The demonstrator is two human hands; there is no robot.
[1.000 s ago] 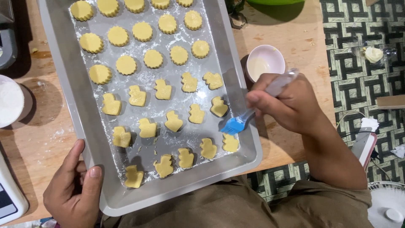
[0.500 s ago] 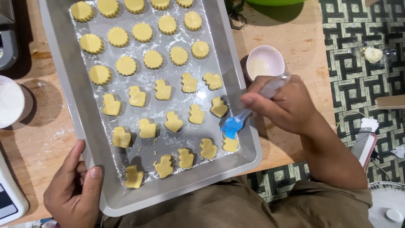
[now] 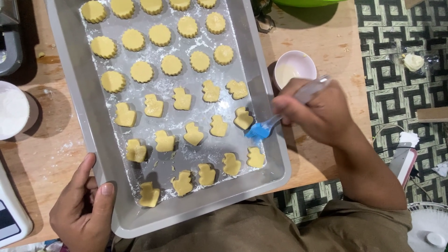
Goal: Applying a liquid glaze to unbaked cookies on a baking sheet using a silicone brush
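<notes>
Head view: right hand (image 3: 322,112) holds blue brush (image 3: 259,131) over tray (image 3: 275,154).

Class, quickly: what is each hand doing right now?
Left hand: closed on the near corner of the baking tray.
Right hand: closed on a pastry brush, bristles over the tray's right side.

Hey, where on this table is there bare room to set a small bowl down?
Bare wood lies above the small white bowl, right of the baking tray. More lies left of the tray, between the flour bowl and left hand. The tray is crowded with cookies.
</notes>
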